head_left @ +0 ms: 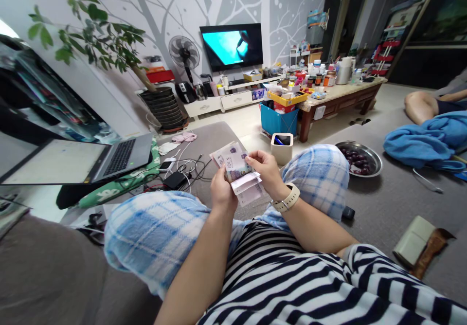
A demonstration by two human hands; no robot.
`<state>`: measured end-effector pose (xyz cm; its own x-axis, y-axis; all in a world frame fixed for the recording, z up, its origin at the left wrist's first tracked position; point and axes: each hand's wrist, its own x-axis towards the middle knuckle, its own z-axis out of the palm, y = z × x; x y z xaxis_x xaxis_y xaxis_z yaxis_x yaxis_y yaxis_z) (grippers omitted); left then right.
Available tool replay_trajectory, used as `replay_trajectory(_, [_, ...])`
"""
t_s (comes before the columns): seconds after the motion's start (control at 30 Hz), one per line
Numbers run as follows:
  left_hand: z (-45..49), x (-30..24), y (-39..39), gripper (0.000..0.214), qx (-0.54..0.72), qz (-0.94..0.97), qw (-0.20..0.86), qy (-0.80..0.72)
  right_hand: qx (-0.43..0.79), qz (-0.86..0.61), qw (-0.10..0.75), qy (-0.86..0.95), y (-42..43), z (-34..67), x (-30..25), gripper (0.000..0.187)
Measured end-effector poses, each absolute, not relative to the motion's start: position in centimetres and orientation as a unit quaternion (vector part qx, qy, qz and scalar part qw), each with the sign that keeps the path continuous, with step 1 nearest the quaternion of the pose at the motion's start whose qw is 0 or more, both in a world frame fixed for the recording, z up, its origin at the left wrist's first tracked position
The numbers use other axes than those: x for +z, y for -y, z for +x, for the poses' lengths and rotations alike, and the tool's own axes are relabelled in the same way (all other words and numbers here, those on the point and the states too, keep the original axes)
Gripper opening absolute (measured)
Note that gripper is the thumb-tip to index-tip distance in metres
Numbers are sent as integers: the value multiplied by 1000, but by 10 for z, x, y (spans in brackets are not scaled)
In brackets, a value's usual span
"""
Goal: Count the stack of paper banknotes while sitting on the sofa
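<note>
A small bundle of purplish banknotes point(233, 162) is between my hands, above my lap. My left hand point(223, 189) grips the bundle from its lower left side. Some notes stand upright and fanned, while others fold forward and hang down over the front. At the upper right edge of the notes, the thumb and fingers of my right hand point(263, 165) pinch a note. A light-banded watch sits on my right wrist. Just beyond my hands stands a cream square bin point(282, 149) with something dark and blue inside.
An open laptop point(120, 157) rests on a green cushion at left, beside tangled cables point(186, 169) and a black adapter. At right are a steel bowl point(375, 162) of dark fruit, a blue cloth point(426, 137) and a pale wallet point(414, 240). Another person's leg shows at far right.
</note>
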<state>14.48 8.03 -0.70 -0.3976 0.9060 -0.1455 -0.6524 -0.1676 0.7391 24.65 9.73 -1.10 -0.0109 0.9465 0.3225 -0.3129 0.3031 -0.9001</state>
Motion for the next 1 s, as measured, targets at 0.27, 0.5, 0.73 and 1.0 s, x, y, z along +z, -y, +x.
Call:
replay_trajectory(0.27, [144,-9,-81,19,742,179,524,-378,494,-313,626,516,-99,246,-13,23])
replay_trajectory(0.5, [143,-11,-82,18,742,179,522,-382,508,-302,632,501,-97,246,-10,23])
replay_trajectory(0.73, [143,-14,-83,19,740,185,526,-375,513,-304,628,500,-95,247,-9,25])
replay_trajectory(1.0, [143,-12,-82,19,741,188,518,-384,513,-307,630,496,-94,246,-7,28])
